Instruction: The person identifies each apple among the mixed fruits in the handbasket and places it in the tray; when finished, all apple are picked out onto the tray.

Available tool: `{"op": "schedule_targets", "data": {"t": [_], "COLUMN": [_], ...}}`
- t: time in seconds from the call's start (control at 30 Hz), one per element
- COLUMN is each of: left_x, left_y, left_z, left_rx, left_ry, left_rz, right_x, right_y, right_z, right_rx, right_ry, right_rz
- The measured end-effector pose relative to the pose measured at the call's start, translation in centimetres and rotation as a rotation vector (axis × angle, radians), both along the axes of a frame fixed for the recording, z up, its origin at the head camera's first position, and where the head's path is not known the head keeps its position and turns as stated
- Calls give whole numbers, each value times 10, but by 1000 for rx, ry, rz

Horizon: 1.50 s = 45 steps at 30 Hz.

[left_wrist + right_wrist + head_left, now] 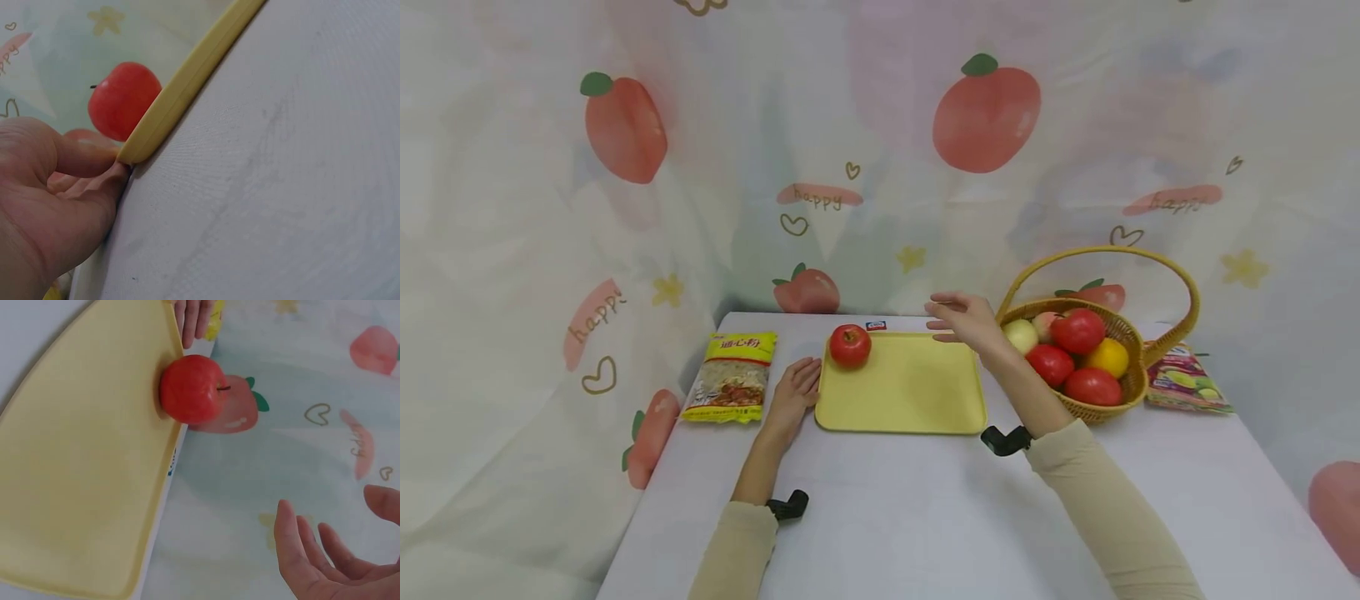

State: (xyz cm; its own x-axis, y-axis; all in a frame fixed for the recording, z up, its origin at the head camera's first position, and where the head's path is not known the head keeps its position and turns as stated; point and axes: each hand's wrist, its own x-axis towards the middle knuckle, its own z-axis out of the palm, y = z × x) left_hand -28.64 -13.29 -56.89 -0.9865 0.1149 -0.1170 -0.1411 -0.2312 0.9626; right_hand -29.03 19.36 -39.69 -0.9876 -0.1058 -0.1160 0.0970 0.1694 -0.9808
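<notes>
A yellow tray [901,392] lies on the table with a red apple [850,346] in its far left corner. My left hand [795,392] rests at the tray's left edge, fingers extended. In the left wrist view, the thumb [94,159] meets the tray's rim near a corner. Above the tray's far right corner hovers my right hand [964,321], holding nothing. Its fingers [290,550] are spread and loosely bent in the right wrist view, apart from the apple and the tray.
Right of the tray stands a wicker basket [1138,387] with a tall handle, filled with several fruits. A colorful packet [1183,383] lies behind its right side. A yellow food bag [732,379] lies at the left. A printed curtain [880,125] hangs behind the table.
</notes>
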Motion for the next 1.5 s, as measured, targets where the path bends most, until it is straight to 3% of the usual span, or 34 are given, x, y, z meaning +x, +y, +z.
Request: {"op": "schedule_targets", "data": {"t": [0.33,0.73,1.5], "left_x": [2,2,4], "left_y": [-2,-1,3], "left_z": [3,2,5], "left_rx": [-14,-2,-20], "left_ry": [-8,-21,-32], "left_rz": [-1,14,10], "right_x": [5,15,25], "right_y": [30,66,164], "right_z": [9,17,25], "right_rx": [49,87,211], "right_ry": [15,-40,-40], "right_rz": [-30,-96,-282]}}
